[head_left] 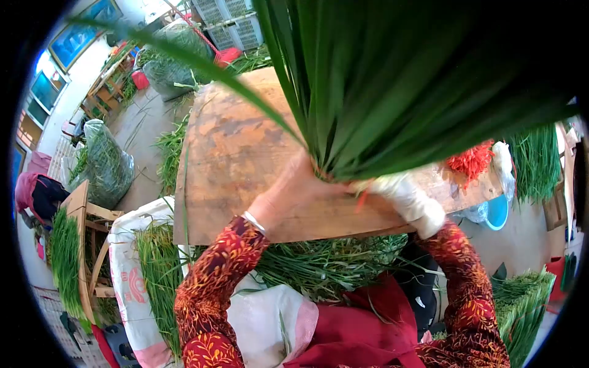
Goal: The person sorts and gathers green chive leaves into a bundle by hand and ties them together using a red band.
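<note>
A large bunch of garlic chives (350, 92) fans up and out over the wooden board (239, 153), its leaves close to the camera and blurred. My bare left hand (291, 190) is closed around its gathered lower part. On the other side, my right hand (414, 202), in a white glove, has its fingers curled against the bunch. A thin red tie (362, 200) shows at those gloved fingertips; the leaves partly hide the grip. Further right on the board lies a heap of red ties (471, 162).
Below the board, loose greens (331, 264) lie in front of my lap. A white sack (132, 264) with chives stands at left. Bundled chives lie on a wooden stand (76, 202) and at right (521, 306). A blue basin (498, 211) is beyond the board's right end.
</note>
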`<state>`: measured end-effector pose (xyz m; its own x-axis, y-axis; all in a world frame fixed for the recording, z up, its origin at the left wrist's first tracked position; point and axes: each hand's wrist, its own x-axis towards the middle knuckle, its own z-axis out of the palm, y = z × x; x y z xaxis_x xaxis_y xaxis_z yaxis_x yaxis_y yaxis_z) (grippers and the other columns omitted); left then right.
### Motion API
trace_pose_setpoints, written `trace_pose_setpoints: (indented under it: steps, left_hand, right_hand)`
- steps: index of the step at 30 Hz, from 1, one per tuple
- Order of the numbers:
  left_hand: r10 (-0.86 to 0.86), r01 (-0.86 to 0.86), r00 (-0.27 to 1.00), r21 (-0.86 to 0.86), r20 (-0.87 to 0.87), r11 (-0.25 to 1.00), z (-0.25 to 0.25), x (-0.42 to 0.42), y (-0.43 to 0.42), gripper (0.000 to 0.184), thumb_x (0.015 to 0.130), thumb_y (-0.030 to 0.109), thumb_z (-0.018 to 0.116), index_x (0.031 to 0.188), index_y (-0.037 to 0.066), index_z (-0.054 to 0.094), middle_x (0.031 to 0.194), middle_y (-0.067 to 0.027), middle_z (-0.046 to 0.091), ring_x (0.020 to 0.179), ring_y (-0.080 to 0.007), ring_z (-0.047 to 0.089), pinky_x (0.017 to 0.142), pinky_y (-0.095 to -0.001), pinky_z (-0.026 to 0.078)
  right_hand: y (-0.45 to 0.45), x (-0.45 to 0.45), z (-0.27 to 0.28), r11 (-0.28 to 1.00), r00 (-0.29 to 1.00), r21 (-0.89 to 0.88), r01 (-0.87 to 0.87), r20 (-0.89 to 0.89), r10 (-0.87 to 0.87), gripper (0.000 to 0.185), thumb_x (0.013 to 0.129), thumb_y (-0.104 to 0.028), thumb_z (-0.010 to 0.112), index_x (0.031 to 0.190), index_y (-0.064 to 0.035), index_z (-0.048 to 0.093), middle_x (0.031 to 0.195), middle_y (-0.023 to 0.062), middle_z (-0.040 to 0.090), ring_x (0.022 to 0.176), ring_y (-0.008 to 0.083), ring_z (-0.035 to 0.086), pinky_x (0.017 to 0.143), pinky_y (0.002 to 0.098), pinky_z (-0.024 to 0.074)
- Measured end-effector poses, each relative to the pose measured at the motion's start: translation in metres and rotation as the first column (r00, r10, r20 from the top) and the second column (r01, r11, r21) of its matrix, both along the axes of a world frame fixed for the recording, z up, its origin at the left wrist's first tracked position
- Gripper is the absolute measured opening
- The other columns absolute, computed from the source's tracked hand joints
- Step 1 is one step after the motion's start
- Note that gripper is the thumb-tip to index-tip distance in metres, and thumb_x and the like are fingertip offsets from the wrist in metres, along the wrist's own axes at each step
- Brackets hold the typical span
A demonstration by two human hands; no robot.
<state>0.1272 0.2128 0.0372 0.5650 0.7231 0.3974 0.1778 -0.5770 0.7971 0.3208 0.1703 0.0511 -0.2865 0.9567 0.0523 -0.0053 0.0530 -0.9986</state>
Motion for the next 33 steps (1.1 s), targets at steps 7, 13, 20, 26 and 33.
trace_pose_setpoints:
  steps: [7, 13, 20, 26, 33]
  left_hand:
    - [-0.022, 0.022, 1.000, -0.092, 0.002, 0.996, 0.013, -0.005, 0.002, 0.062, 0.065, 0.019, 0.077, 0.116, 0.002, 0.045, 0.108, -0.0173, 0.057, 0.103, -0.0308, 0.054, 0.085, -0.0364, 0.044]
    - [0.016, -0.019, 0.995, -0.027, -0.098, 0.999, -0.008, -0.004, 0.003, 0.070, 0.064, 0.018, 0.078, 0.122, 0.003, 0.041, 0.117, -0.0169, 0.053, 0.110, -0.0277, 0.051, 0.091, -0.0358, 0.041]
    - [0.106, -0.106, 0.992, -0.004, -0.062, 0.994, 0.005, -0.018, -0.010, 0.106, 0.057, 0.021, 0.083, 0.138, 0.004, 0.016, 0.132, -0.0191, 0.039, 0.124, -0.0294, 0.038, 0.101, -0.0339, 0.032]
    - [0.107, -0.115, 0.992, -0.118, -0.072, 0.986, 0.025, -0.019, -0.018, 0.116, 0.054, 0.024, 0.085, 0.140, 0.004, 0.009, 0.136, -0.0197, 0.034, 0.127, -0.0289, 0.033, 0.104, -0.0352, 0.028]
    - [0.003, 0.061, 0.973, -0.267, 0.232, 0.962, 0.000, 0.002, -0.003, 0.097, 0.054, 0.019, 0.086, 0.130, 0.003, 0.028, 0.121, -0.0111, 0.048, 0.113, -0.0198, 0.045, 0.095, -0.0325, 0.037]
  right_hand:
    - [0.010, -0.001, -0.013, 0.961, 0.994, 0.271, 0.061, 0.069, -0.083, 0.057, 0.059, -0.014, 0.083, 0.107, -0.0033, 0.054, 0.097, 0.0053, 0.062, 0.085, 0.0142, 0.057, 0.074, 0.0288, 0.0485]
    - [-0.004, -0.008, -0.010, 0.987, 0.983, -0.046, 0.152, -0.098, -0.156, 0.066, 0.061, -0.013, 0.082, 0.116, -0.0036, 0.046, 0.104, 0.0061, 0.060, 0.092, 0.0158, 0.057, 0.081, 0.0312, 0.0484]
    - [0.003, 0.008, -0.008, 1.000, 0.997, 0.008, -0.009, 0.075, 0.009, 0.073, 0.059, -0.012, 0.083, 0.120, -0.0040, 0.044, 0.115, 0.0064, 0.055, 0.097, 0.0150, 0.056, 0.084, 0.0329, 0.0474]
    - [-0.020, 0.020, 0.024, 0.981, 0.990, 0.144, 0.131, -0.077, -0.121, 0.066, 0.059, -0.005, 0.079, 0.116, -0.0027, 0.048, 0.106, 0.0048, 0.058, 0.092, 0.0166, 0.056, 0.079, 0.0293, 0.0476]
    - [-0.001, 0.003, 0.015, 0.995, 0.997, 0.075, 0.060, -0.058, -0.055, 0.050, 0.054, -0.008, 0.083, 0.096, 0.0006, 0.059, 0.087, 0.0059, 0.064, 0.072, 0.0134, 0.059, 0.062, 0.0293, 0.0505]
